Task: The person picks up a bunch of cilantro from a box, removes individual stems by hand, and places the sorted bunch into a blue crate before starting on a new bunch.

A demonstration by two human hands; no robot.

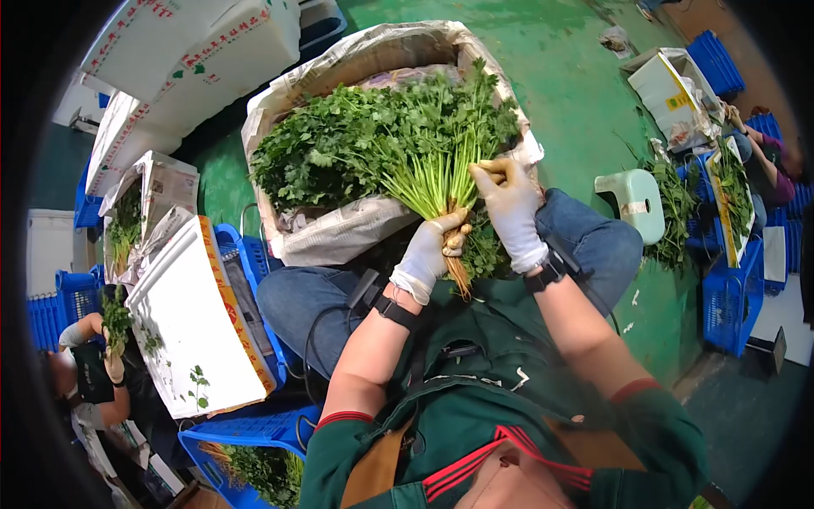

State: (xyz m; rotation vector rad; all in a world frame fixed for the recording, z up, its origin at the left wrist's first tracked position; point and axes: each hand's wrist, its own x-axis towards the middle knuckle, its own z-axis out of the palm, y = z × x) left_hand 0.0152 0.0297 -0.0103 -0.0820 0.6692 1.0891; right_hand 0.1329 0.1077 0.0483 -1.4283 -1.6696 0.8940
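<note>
My left hand (430, 253), in a white glove with yellowish fingers, is closed around the lower stems of a bunch of leafy celery (437, 174). Brown roots (459, 273) hang out below that fist. The green stems fan upward, and their leaves lie over a paper-lined box (339, 237). Gloved the same way, my right hand (511, 204) is beside the upper stems on the right. Its thumb and fingers are pinched together at the bunch's edge; what is between the fingertips is too small to make out. More leaves lie under the bunch.
A white foam lid (191, 327) lies over a blue basket on the left. Below it, another blue basket (246, 437) holds greens. A pale green stool (632, 204) stands right of my knee. White foam boxes (203, 68) are stacked upper left. Other people work at both sides.
</note>
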